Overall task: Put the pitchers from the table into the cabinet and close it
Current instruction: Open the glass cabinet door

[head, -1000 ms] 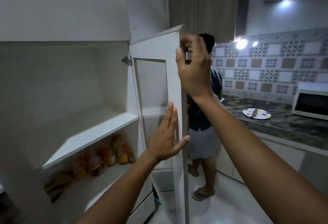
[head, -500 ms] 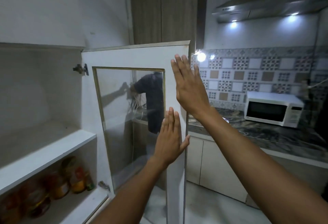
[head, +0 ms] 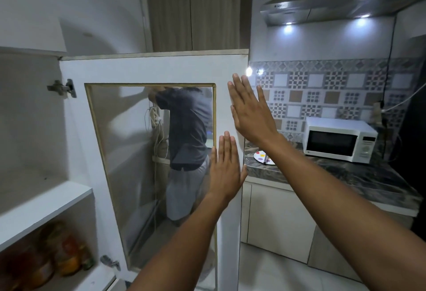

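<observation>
My 2 hands lie flat, fingers spread, holding nothing: left hand (head: 224, 173) and right hand (head: 250, 108) at 1 o'clock, palms at the door (head: 147, 69) edge to push. Cabinet (head: 34, 115) at 9 o'clock, open. No pitchers visible.

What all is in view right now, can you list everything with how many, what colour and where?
cabinet door: one, white with glass pane, swung open, centre
cabinet shelf: one, white, left
jars: several, orange-red, blurred, under the shelf
hinges: two, metal, door's left edge
microwave: one, white, on the counter, right
counter: one, dark marble, right
plate: one, white with coloured dots, on the counter
range hood: one, steel, top right
other person: one, dark shirt, seen through the glass
left hand: flat on door
right hand: flat on door
</observation>
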